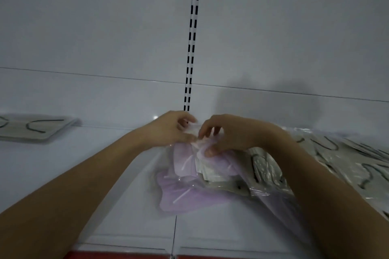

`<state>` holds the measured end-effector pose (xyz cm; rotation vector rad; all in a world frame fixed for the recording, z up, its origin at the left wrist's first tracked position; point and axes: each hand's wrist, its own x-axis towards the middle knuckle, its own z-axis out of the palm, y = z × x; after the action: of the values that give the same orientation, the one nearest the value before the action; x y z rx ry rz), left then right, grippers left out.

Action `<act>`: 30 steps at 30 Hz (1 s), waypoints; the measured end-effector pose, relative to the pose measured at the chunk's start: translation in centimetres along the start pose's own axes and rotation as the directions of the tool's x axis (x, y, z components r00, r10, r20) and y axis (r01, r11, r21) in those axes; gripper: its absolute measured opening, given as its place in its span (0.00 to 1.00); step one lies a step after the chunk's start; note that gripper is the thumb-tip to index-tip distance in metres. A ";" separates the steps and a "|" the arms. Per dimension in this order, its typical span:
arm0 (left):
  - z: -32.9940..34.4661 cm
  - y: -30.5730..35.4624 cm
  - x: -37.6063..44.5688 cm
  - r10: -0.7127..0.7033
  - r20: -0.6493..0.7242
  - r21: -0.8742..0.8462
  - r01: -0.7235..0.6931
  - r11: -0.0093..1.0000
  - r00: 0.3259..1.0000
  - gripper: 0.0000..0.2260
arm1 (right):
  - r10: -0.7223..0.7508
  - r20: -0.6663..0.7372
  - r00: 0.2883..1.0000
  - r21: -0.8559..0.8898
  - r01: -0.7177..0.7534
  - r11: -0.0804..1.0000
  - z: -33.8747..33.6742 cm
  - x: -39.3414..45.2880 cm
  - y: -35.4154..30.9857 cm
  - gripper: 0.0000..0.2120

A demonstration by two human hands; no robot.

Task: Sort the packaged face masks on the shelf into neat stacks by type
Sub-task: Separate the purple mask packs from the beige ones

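Observation:
A loose pile of packaged purple masks (pixel 185 195) in clear wrappers lies on the white shelf (pixel 105 170) at the centre. My left hand (pixel 168 128) and my right hand (pixel 227 134) meet over the pile's far end, both pinching the top edges of several packets lifted there. Grey masks with dark ear loops (pixel 265 170) lie mixed in at the pile's right side, partly under my right forearm. A flat stack of grey masks (pixel 35 127) sits apart at the far left.
More grey mask packets (pixel 347 153) spread along the shelf to the right. A slotted upright rail (pixel 192 38) runs up the white back panel. The shelf's front edge has a red strip (pixel 117 255).

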<state>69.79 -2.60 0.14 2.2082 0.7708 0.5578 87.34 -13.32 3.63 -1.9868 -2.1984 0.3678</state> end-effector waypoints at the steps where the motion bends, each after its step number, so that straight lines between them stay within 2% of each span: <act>1: -0.7 0.1 -0.1 -0.061 0.006 -0.003 0.061 0.998 0.998 0.23 | -0.024 -0.050 0.998 0.008 0.024 1.000 0.1 0.1 0.3 0.11; 4: -1.7 0.0 -0.5 -0.251 0.137 0.034 0.249 0.968 0.958 0.26 | -0.028 -0.203 0.979 0.039 0.037 0.999 0.1 -0.2 1.2 0.05; 5: -1.4 -0.1 -0.6 -0.256 0.128 0.062 0.250 0.966 0.958 0.26 | -0.024 -0.270 0.963 0.052 0.040 0.998 0.3 -0.1 1.5 0.05; 6: -1.1 -0.2 -0.5 -0.218 0.048 0.113 0.211 0.971 0.975 0.25 | -0.030 -0.367 0.930 0.076 0.062 0.995 0.4 0.0 1.7 0.06; 7: -0.7 -0.4 -0.2 -0.124 -0.086 0.179 0.137 0.974 0.989 0.24 | -0.030 -0.491 0.871 0.110 0.096 0.989 0.4 0.0 1.7 0.06; 8: -0.3 -0.4 -0.1 0.027 -0.235 0.237 0.031 0.971 0.972 0.18 | -0.014 -0.621 0.783 0.150 0.136 0.979 0.4 0.0 1.5 0.06; 9: -0.1 0.1 -0.2 0.166 -0.334 0.206 -0.100 0.973 0.928 0.10 | 0.022 -0.741 0.672 0.204 0.193 0.960 0.1 -0.1 1.2 0.05; 10: -0.1 0.7 -0.4 0.239 -0.371 0.079 -0.226 0.971 0.897 0.05 | 0.073 -0.830 0.553 0.268 0.282 0.921 -0.2 -0.3 0.7 0.05; 11: -0.1 1.5 -0.7 0.271 -0.358 -0.100 -0.326 0.940 0.893 0.06 | 0.123 -0.881 0.456 0.321 0.387 0.865 -0.7 -0.4 0.0 0.05; 12: -0.1 2.1 -1.1 0.299 -0.309 -0.261 -0.383 0.886 0.903 0.10 | 0.161 -0.905 0.394 0.349 0.471 0.810 -1.0 -0.5 -0.8 0.05; 13: 0.1 2.8 -1.7 0.335 -0.253 -0.355 -0.409 0.841 0.908 0.14 | 0.178 -0.911 0.372 0.363 0.516 0.776 -1.1 -0.3 -1.5 0.05; 14: 0.3 3.1 -2.0 0.359 -0.211 -0.392 -0.415 0.821 0.909 0.17 | 0.169 -0.908 0.383 0.364 0.522 0.771 -1.0 0.0 -2.1 0.05; 16: 1.2 3.4 -2.2 0.328 -0.200 -0.381 -0.382 0.842 0.923 0.17 | 0.127 -0.882 0.454 0.364 0.484 0.796 -0.3 0.6 -2.9 0.05; 18: 1.2 3.2 -1.9 0.239 -0.281 -0.393 -0.338 0.855 0.930 0.12 | 0.120 -0.838 0.533 0.417 0.481 0.771 0.4 1.0 -3.2 0.04; 20: 0.2 2.6 -1.5 0.118 -0.399 -0.439 -0.303 0.846 0.909 0.06 | 0.151 -0.818 0.556 0.468 0.489 0.736 0.7 0.6 -2.9 0.08; 21: -0.6 2.2 -1.3 0.060 -0.456 -0.466 -0.295 0.834 0.888 0.06 | 0.155 -0.813 0.562 0.477 0.489 0.730 0.6 0.2 -2.8 0.09; 22: -1.4 1.8 -1.1 -0.001 -0.503 -0.497 -0.288 0.818 0.865 0.07 | 0.129 -0.790 0.599 0.484 0.480 0.732 0.6 -0.4 -2.7 0.08; 24: -3.0 1.0 -0.9 -0.084 -0.562 -0.541 -0.289 0.790 0.823 0.07 | -0.001 -0.615 0.789 0.501 0.391 0.772 1.0 -1.3 -3.1 0.08; 25: -3.6 0.7 -0.8 -0.110 -0.586 -0.546 -0.291 0.785 0.803 0.07 | -0.063 -0.451 0.890 0.466 0.295 0.834 1.6 -1.5 -3.5 0.10; 26: -4.1 0.3 -0.7 -0.136 -0.613 -0.544 -0.291 0.787 0.779 0.07 | -0.094 -0.276 0.956 0.369 0.196 0.909 2.5 -1.5 -3.9 0.14; 27: -4.6 0.1 -0.6 -0.163 -0.635 -0.543 -0.286 0.790 0.755 0.07 | -0.102 -0.148 0.984 0.206 0.132 0.970 3.6 -1.3 -4.3 0.18; 28: -4.9 -0.2 -0.6 -0.186 -0.653 -0.541 -0.280 0.793 0.734 0.07 | -0.131 -0.110 0.985 0.029 0.135 0.990 4.6 -0.8 -4.4 0.19; 29: -5.1 -0.5 -0.6 -0.204 -0.671 -0.539 -0.280 0.794 0.713 0.07 | -0.189 -0.138 0.972 -0.070 0.181 0.981 5.2 -0.3 -4.6 0.17; 30: -5.4 -0.8 -0.5 -0.220 -0.696 -0.531 -0.285 0.798 0.684 0.06 | -0.237 -0.197 0.951 -0.073 0.227 0.971 5.5 0.0 -4.7 0.12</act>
<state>65.98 0.09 2.97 1.3370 0.7777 1.5474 81.35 -14.14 -0.36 -1.6760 -2.2914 0.0738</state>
